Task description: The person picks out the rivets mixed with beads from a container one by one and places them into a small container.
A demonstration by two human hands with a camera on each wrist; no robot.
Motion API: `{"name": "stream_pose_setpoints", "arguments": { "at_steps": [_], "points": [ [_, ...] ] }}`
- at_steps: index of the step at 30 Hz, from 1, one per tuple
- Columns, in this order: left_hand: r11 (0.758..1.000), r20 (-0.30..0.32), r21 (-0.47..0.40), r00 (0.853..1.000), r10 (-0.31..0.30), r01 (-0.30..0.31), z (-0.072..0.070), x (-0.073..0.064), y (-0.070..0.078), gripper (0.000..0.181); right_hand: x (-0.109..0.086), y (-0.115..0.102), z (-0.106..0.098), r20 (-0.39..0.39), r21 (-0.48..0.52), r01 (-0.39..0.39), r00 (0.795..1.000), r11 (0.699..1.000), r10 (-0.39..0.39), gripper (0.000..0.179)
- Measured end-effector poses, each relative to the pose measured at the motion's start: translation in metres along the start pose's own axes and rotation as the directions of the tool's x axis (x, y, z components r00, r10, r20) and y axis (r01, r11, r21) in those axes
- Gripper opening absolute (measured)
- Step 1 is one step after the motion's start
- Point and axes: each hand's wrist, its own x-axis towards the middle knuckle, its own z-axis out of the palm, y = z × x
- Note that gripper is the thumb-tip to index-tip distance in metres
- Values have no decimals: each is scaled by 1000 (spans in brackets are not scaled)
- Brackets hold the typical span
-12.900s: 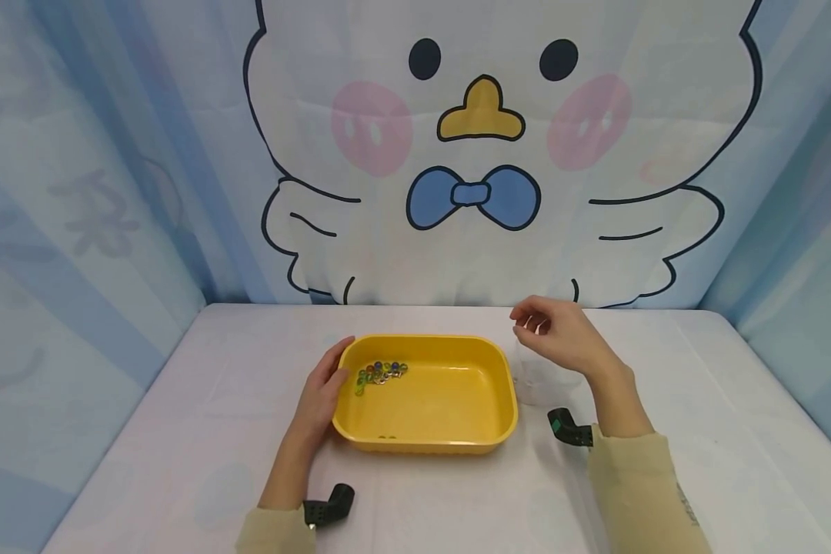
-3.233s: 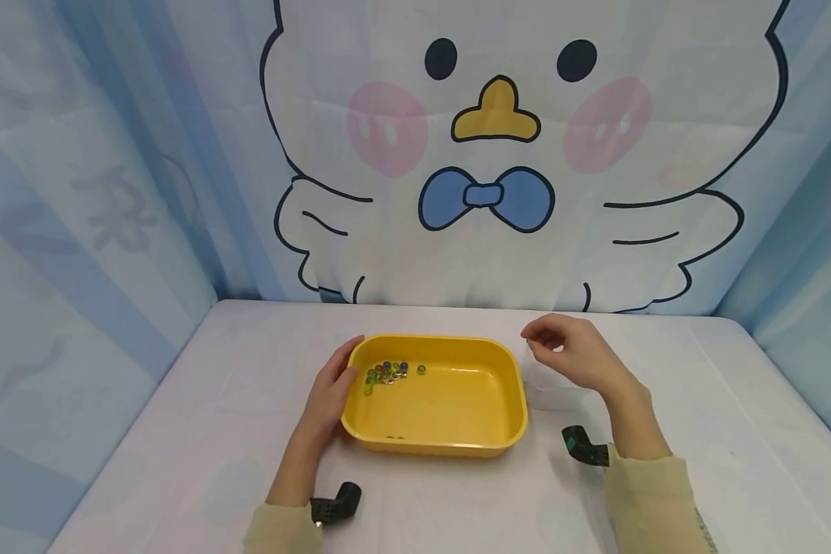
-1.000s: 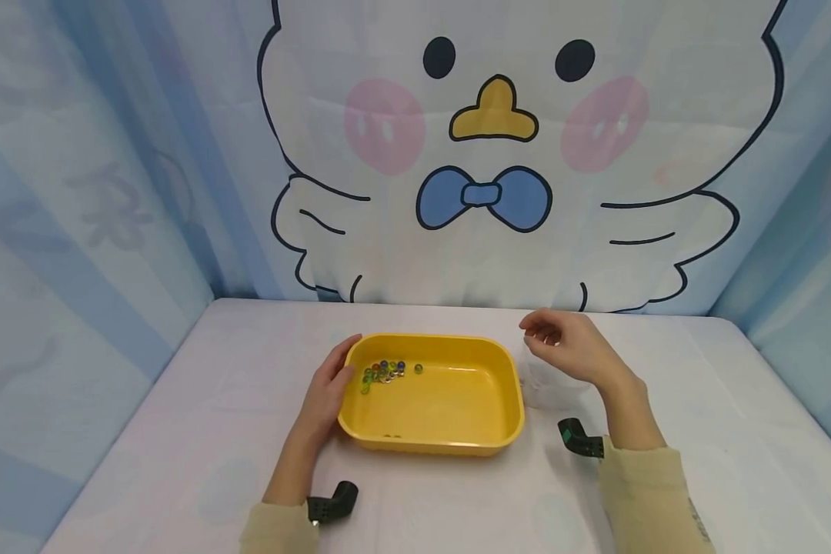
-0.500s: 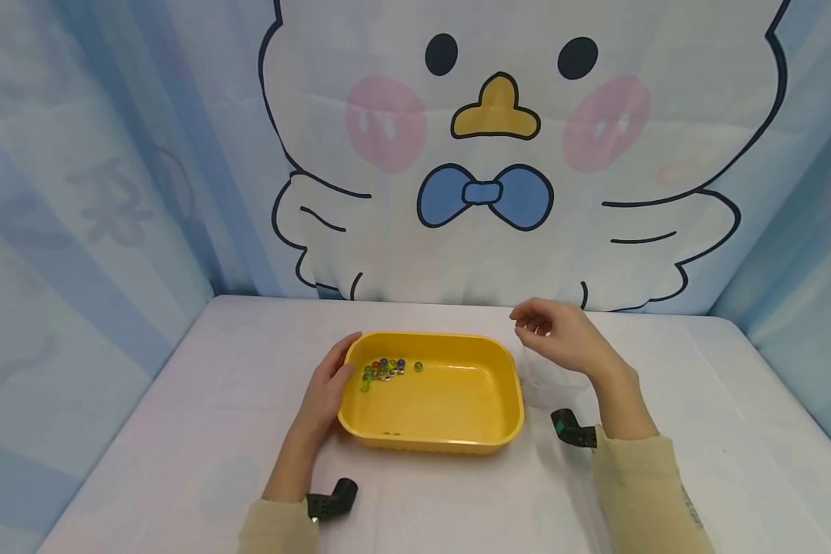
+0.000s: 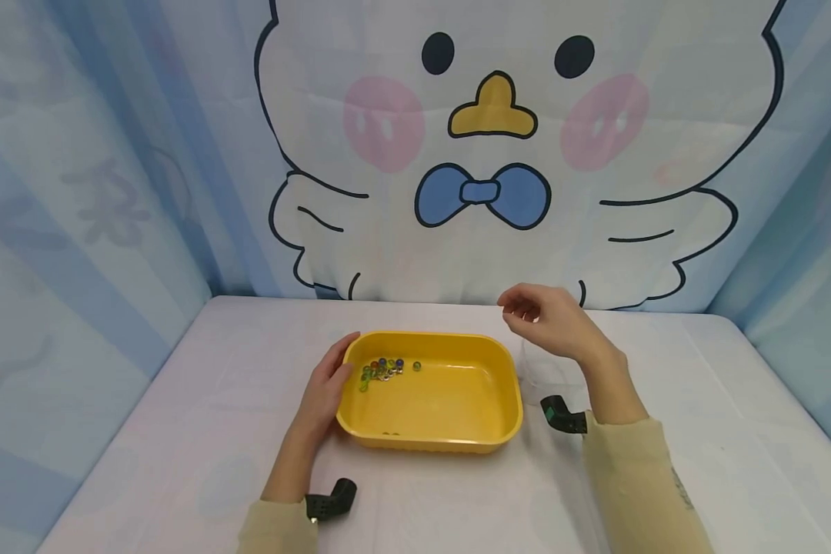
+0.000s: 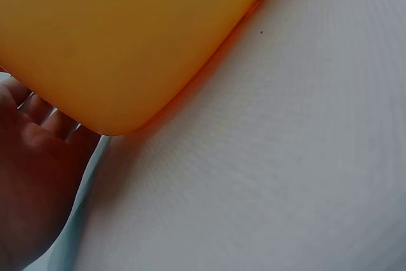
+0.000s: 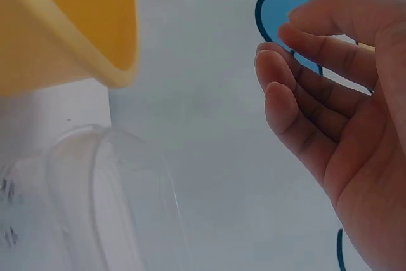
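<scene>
Two hands work over a white-covered table (image 5: 180, 431), their forearms reaching in from the near edge in beige sleeves (image 5: 644, 481), with a black wrist camera (image 5: 332, 502) on each. The left hand (image 5: 325, 388) holds the yellow tray (image 5: 436, 408) by its left side, the thumb laid at the rim and the fingers stretched along the outer wall toward the far corner. Its forearm slants forward and slightly inward, low beside the tray; the left wrist view shows the palm facing the wall and the fingers passing behind it.

The right hand (image 5: 547, 319) is raised beyond the tray's right end, bent at the wrist so that the knuckles are uppermost and the fingers point left. They are loosely bent, with thumb and forefinger close together and only a narrow space between them; the hand looks empty. Below it, just beside the tray's right end, stands a clear container (image 5: 543, 373), apart from the fingers in the right wrist view.

The tray sits at the middle of the table. A cluster of coloured glass marbles (image 5: 382, 372) lies in its far left part, and a single green marble (image 5: 417, 366) rests just to the right of them. Behind hangs a blue-and-white curtain (image 5: 485, 258) printed with a cartoon bird.
</scene>
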Motion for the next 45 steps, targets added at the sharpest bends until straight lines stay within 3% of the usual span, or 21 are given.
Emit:
{"name": "stream_pose_setpoints", "arguments": {
  "at_steps": [10, 17, 23, 37, 45],
  "points": [
    [1000, -8, 13, 1000, -4, 4, -1, 1, -2, 50, 11, -6, 5, 6, 32, 55, 998, 998, -55, 17],
    [1000, -1, 13, 1000, 3, -3, -1, 1, -3, 50, 19, -17, 9, 32, 41, 51, 998, 998, -52, 19],
    [1000, -1, 12, 1000, 3, -3, -1, 1, -3, 50, 25, -23, 16, 53, 49, 102, 993, 994, -105, 17],
    [1000, 0, 21, 1000, 3, -3, 0, 1, -2, 50, 35, -40, 33, 171, 98, 84, 980, 992, -99, 19],
    [1000, 3, 16, 1000, 6, -6, -1, 2, -1, 50, 43, -49, 41, 223, 71, 140, 963, 988, -152, 18]
  ]
}}
